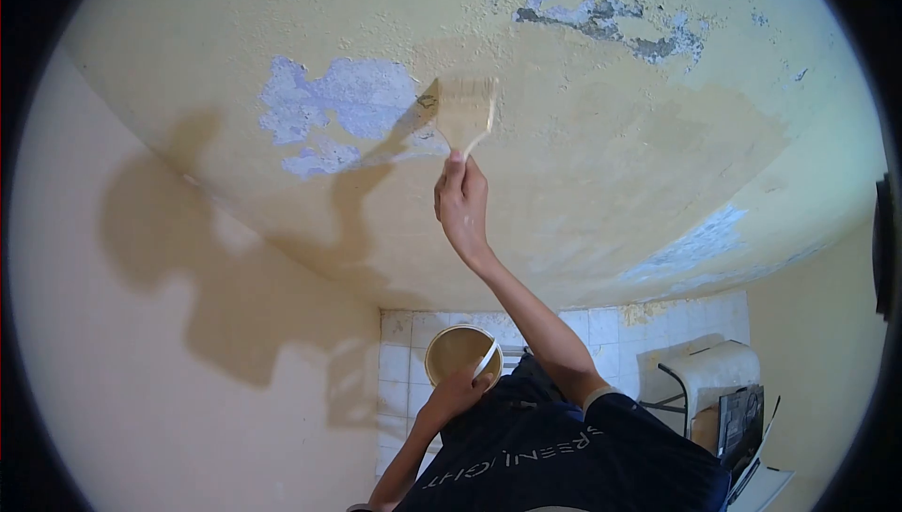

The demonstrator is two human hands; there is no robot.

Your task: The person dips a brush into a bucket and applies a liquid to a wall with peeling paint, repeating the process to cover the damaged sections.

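A wide paintbrush [465, 113] is raised against the yellowish wall [583, 127], its bristles pointing up and touching or nearly touching the surface. My right hand [460, 197] is closed around the brush's handle, with the arm stretched out. Low down, close to my body, my left hand [458, 395] is closed on a bucket [453, 352] by its white handle [487, 357]. The inside of the bucket looks yellowish-brown. Bluish-white peeled patches [343, 99] lie just left of the brush, and a damp-looking darker area spreads to its right.
More peeled plaster [601, 19] shows higher up, and another pale patch [691, 244] at the right. A plain side wall [235, 362] with my shadow stands left. On the tiled floor [601, 329], a white chair [723, 371] with dark items is at the right.
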